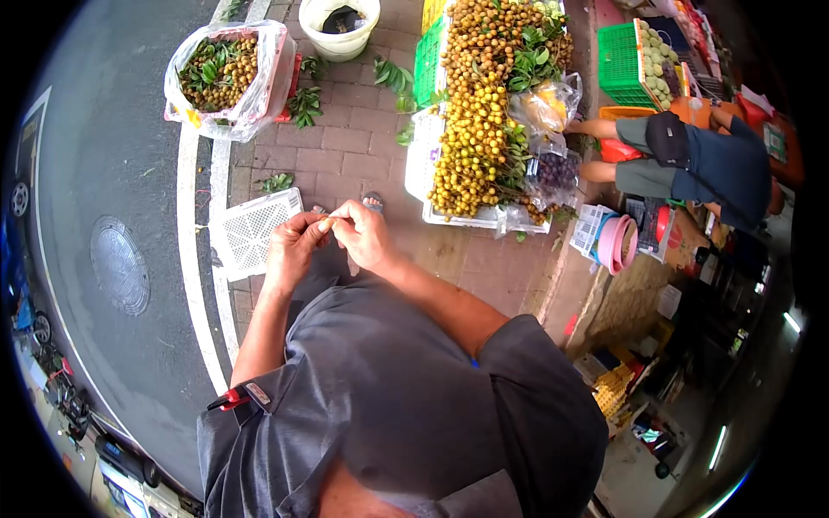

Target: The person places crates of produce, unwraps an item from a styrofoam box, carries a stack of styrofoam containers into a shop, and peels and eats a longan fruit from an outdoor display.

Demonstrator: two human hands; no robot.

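Observation:
My left hand (294, 240) and my right hand (364, 233) meet in front of my chest, fingertips pinched together on a small pale fruit (324, 225). The fruit is mostly hidden by my fingers. Beyond my hands, a long heap of yellow-brown fruit on leafy stems (477, 112) lies across white crates on the brick pavement. I am wearing a grey shirt, and a red-and-black clip hangs at its lower left.
An empty white crate (250, 231) lies by the white road line. A plastic-wrapped basket of fruit (226, 73) and a white bucket (339, 28) stand further off. A person in grey (699, 160) crouches at the right beside green crates (623, 60) and a pink basin (615, 244).

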